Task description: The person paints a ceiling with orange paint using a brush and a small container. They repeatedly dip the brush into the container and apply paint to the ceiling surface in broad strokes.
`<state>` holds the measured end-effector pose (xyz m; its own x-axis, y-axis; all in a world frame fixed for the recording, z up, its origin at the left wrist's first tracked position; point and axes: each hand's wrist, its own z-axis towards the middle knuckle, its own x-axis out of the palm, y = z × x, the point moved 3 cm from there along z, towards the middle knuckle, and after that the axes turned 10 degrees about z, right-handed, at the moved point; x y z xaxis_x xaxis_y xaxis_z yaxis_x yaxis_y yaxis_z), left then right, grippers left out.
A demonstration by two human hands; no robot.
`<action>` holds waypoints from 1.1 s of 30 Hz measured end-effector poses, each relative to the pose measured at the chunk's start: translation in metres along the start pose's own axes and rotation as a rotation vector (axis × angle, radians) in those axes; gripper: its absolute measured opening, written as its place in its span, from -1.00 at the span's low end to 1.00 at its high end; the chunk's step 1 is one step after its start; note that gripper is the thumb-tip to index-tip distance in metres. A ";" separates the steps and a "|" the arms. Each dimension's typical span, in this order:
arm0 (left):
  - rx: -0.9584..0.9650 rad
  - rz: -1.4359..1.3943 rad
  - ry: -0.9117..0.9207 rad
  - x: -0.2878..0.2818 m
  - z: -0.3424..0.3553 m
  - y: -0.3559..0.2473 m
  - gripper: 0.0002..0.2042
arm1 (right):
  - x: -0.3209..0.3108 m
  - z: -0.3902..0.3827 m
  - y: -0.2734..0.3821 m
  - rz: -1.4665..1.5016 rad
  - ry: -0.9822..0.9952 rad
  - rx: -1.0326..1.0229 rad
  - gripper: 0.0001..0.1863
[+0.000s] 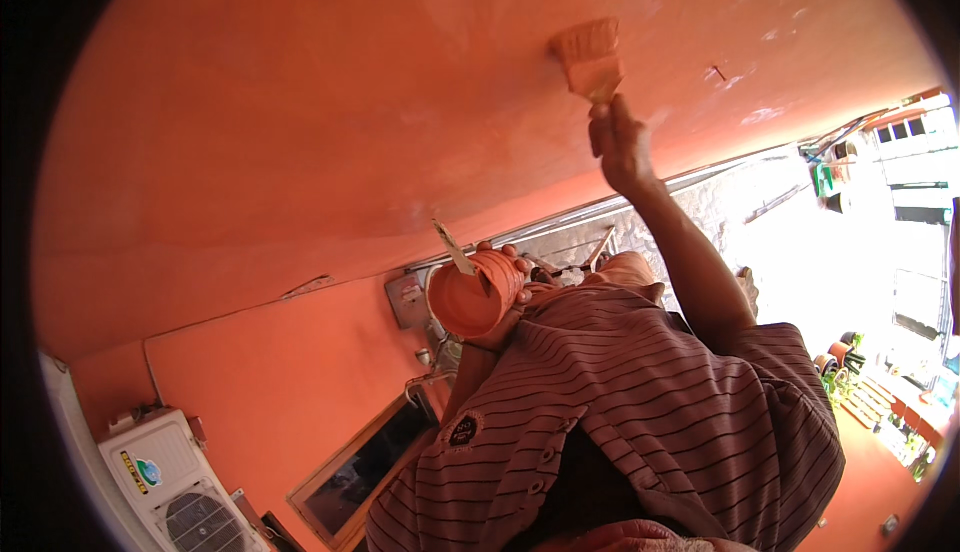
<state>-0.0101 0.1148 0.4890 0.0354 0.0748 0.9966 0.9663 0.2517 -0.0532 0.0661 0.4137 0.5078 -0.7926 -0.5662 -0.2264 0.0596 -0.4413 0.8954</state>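
A wide paintbrush [592, 64] is pressed against the orange wall [330, 122], its bristles and ferrule coated in orange paint. My right hand [624, 148] grips its handle, arm stretched out. Close to my chest, my left hand [518, 270] is wrapped around a paint-smeared container [478, 297] whose open mouth faces up toward the view. Orange paint coats the inside of the container. Out of its rim sticks a flat, pale, paint-spotted tool [454, 247], perhaps a scraper; its lower end is inside, and its kind is unclear.
A small nail [719, 73] juts from the wall right of the brush. A grey box [407, 299] and pipes are behind the container. An air-conditioner unit [180, 482] and a framed window [360, 467] are at lower left, potted plants [838, 377] at right.
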 end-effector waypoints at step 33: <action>0.263 -0.020 0.002 -0.021 -0.026 -0.008 -0.49 | 0.098 -0.096 -0.075 0.616 0.140 1.040 -0.53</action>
<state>-0.0123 0.0865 0.4698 0.0180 0.0659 0.9977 0.8675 0.4950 -0.0483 0.0416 0.3243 0.3820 -0.7271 -0.5826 0.3632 -0.1631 0.6604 0.7330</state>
